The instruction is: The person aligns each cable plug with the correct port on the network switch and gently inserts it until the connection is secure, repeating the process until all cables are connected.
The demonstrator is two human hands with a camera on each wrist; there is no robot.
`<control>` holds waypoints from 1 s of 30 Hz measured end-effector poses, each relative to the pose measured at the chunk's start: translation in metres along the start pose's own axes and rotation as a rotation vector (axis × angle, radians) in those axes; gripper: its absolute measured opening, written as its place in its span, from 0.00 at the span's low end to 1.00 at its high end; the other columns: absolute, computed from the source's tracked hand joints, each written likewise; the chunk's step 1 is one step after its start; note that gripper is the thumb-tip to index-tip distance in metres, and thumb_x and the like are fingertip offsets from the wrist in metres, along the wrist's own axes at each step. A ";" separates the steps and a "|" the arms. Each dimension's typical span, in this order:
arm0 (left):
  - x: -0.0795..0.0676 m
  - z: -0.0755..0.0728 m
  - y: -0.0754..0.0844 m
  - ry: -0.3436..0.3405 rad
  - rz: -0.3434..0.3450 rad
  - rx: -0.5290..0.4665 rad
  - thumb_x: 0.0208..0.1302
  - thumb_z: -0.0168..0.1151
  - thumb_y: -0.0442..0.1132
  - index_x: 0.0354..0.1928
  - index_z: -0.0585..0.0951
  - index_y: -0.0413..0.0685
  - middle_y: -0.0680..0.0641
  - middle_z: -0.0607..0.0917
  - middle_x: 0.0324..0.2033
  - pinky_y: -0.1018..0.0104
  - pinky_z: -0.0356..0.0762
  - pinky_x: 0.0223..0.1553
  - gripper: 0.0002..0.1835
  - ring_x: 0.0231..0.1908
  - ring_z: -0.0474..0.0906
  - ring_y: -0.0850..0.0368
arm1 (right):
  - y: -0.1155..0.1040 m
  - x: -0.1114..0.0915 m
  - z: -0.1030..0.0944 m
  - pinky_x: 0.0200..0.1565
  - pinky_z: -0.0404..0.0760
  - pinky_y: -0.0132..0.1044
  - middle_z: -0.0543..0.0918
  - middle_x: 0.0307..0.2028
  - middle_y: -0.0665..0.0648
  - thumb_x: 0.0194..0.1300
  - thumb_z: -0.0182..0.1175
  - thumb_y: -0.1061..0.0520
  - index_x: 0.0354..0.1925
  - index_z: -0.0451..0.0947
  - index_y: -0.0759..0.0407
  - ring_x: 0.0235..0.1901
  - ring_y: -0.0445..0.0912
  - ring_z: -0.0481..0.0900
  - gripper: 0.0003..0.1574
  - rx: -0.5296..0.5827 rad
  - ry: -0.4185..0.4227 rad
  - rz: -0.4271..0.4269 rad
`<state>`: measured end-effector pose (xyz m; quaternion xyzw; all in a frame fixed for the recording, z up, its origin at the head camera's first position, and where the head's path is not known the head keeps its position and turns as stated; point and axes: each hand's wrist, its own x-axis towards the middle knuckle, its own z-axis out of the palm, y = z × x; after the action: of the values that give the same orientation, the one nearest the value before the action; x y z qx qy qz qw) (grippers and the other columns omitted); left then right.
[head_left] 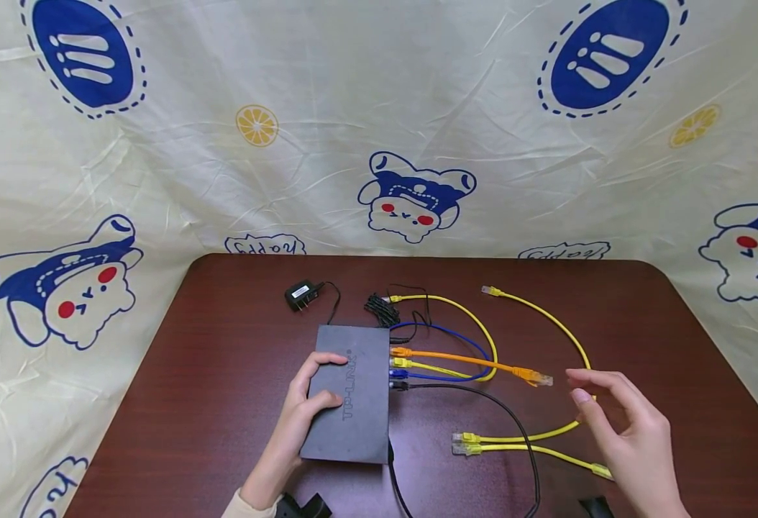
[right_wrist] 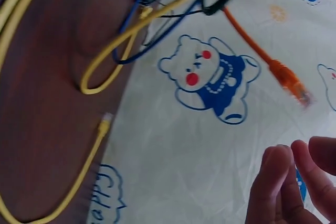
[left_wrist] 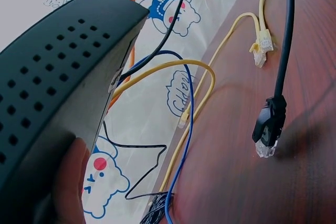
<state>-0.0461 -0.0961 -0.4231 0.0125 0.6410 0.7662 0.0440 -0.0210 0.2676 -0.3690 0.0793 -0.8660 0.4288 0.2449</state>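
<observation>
My left hand (head_left: 298,421) grips a dark grey TP-LINK network switch (head_left: 359,432) by its left side, thumb and a finger over the top. From its right edge run an orange cable (head_left: 463,358), a blue cable (head_left: 446,330), a yellow cable (head_left: 482,324) and a black cable (head_left: 511,414). The orange cable's free plug (right_wrist: 291,82) sticks out in the air. My right hand (head_left: 641,439) hovers just right of that plug, apart from it, thumb and forefinger slightly separated with nothing between them. In the left wrist view the black cable's plug (left_wrist: 270,124) hangs free.
Loose yellow cables (head_left: 550,315) lie on the right of the brown table (head_left: 178,403), partly behind the right hand. A black power adapter (head_left: 301,295) and a bundled black cord (head_left: 382,311) lie behind the switch. A printed sheet (head_left: 327,194) hangs behind the table.
</observation>
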 end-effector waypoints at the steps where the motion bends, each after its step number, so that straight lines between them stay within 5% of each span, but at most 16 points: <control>1: 0.000 0.000 0.000 -0.001 -0.002 -0.002 0.47 0.55 0.25 0.53 0.76 0.49 0.42 0.73 0.50 0.60 0.71 0.38 0.26 0.41 0.72 0.47 | 0.004 -0.002 0.000 0.33 0.72 0.19 0.81 0.39 0.47 0.51 0.62 0.79 0.44 0.80 0.66 0.31 0.32 0.77 0.21 -0.005 -0.008 -0.012; 13: -0.001 -0.001 0.000 0.000 -0.006 -0.008 0.48 0.55 0.26 0.52 0.76 0.48 0.42 0.73 0.50 0.60 0.71 0.39 0.26 0.42 0.71 0.47 | 0.036 -0.032 0.013 0.31 0.71 0.19 0.80 0.36 0.42 0.49 0.64 0.78 0.42 0.80 0.64 0.35 0.27 0.75 0.22 -0.052 -0.105 0.003; 21: -0.001 -0.001 -0.002 -0.002 -0.005 -0.001 0.48 0.55 0.26 0.52 0.76 0.48 0.42 0.72 0.51 0.57 0.69 0.42 0.26 0.44 0.69 0.45 | 0.054 -0.058 0.026 0.26 0.78 0.28 0.80 0.36 0.50 0.56 0.62 0.73 0.45 0.77 0.66 0.33 0.30 0.77 0.16 0.001 -0.224 0.161; 30: -0.002 0.000 -0.002 0.000 -0.017 -0.009 0.47 0.55 0.26 0.52 0.76 0.47 0.42 0.71 0.52 0.56 0.69 0.42 0.26 0.45 0.68 0.44 | 0.064 -0.069 0.031 0.29 0.79 0.32 0.77 0.40 0.55 0.56 0.64 0.70 0.45 0.78 0.63 0.38 0.29 0.72 0.17 -0.089 -0.341 0.314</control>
<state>-0.0440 -0.0958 -0.4251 0.0070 0.6374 0.7688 0.0507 0.0057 0.2779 -0.4636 0.0039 -0.9145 0.4035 0.0283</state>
